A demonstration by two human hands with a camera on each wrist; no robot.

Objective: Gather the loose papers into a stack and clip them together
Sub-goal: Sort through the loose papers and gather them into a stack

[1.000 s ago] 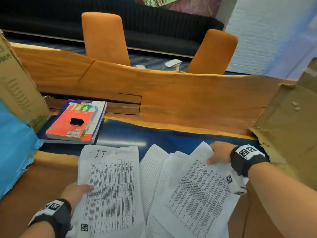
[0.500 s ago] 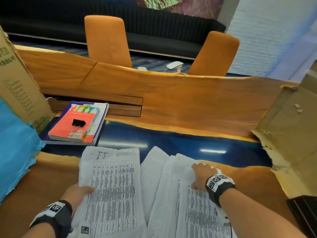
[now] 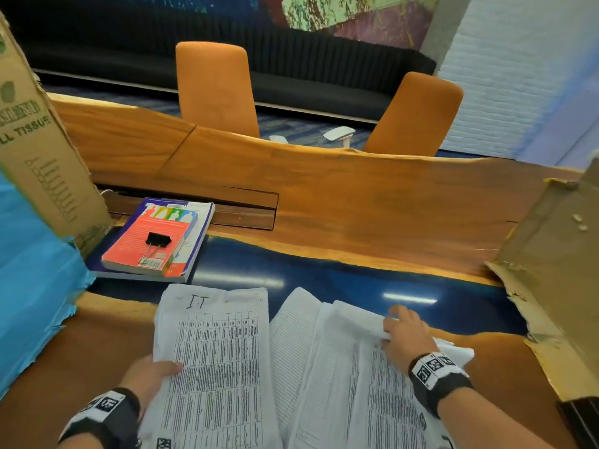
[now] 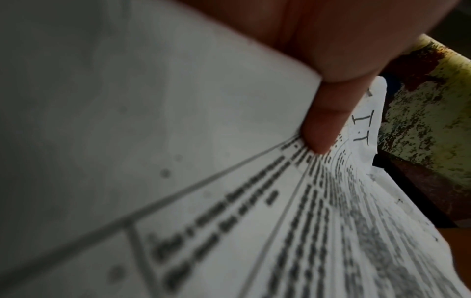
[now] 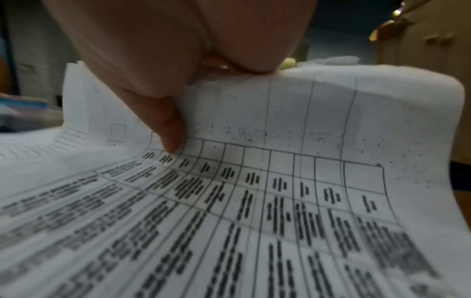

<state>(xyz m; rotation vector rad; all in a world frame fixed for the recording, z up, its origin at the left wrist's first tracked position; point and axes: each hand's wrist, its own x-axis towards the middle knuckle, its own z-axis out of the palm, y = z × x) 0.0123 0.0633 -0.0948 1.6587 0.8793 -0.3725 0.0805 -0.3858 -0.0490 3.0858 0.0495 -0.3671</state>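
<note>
Printed papers lie near the table's front edge. A sheet marked "I.T" [image 3: 214,358] is on the left; my left hand [image 3: 152,375] holds its left edge, thumb on top [image 4: 323,129]. To the right lie overlapping sheets [image 3: 350,377]. My right hand [image 3: 406,335] grips their far edge, which curls up under the fingers [image 5: 293,113] with the thumb [image 5: 168,129] pressing on the print. A black binder clip [image 3: 157,241] rests on a red book [image 3: 152,243] at the left, well beyond both hands.
The red book lies on a larger book [image 3: 194,241]. A cardboard box [image 3: 39,150] and blue sheeting [image 3: 29,286] stand at the left, torn cardboard [image 3: 557,273] at the right. Two orange chairs [image 3: 217,89] are behind the wooden table [image 3: 356,202].
My right hand drew the right-hand sheets in from the far right toward the middle and straightened them; it now grips their curled top edge. The left hand and its sheet stayed put.
</note>
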